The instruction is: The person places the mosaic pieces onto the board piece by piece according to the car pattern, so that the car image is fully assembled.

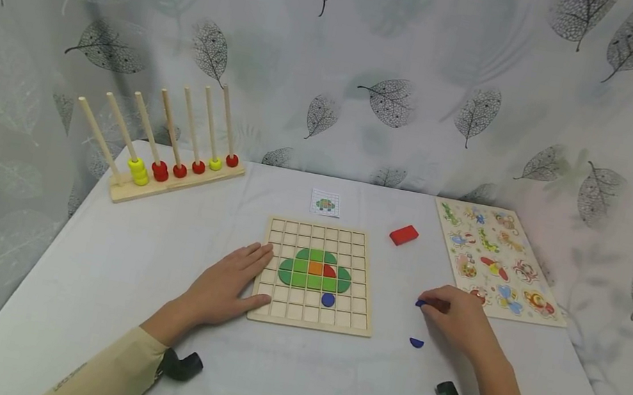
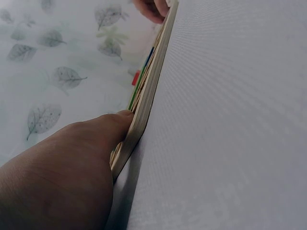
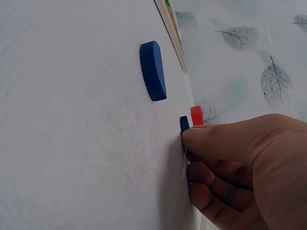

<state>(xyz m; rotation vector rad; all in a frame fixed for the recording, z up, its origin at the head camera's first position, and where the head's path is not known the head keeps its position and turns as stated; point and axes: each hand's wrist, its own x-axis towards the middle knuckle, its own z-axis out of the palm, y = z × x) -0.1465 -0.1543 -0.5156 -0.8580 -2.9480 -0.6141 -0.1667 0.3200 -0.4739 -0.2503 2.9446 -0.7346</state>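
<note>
My left hand (image 1: 228,284) lies with outstretched fingers along the left edge of a wooden grid board (image 1: 359,314), its thumb at the lower left corner. Green, orange and red pieces form a rounded shape on the grid, and a round blue shape (image 1: 327,300) sits below them. To the right of the board, my right hand (image 1: 457,318) pinches a small blue piece (image 3: 183,123) between thumb and fingers, close to the tablecloth. A blue half-round piece (image 1: 416,343) lies nearer to me, and shows larger in the right wrist view.
A pattern card (image 1: 325,203) lies behind the board, with a red block (image 1: 404,235) to its right. A wooden picture puzzle (image 1: 525,312) stands beyond my right hand. At the back left is a peg rack (image 1: 129,194) with red and yellow beads. Leaf-patterned cloth hangs behind.
</note>
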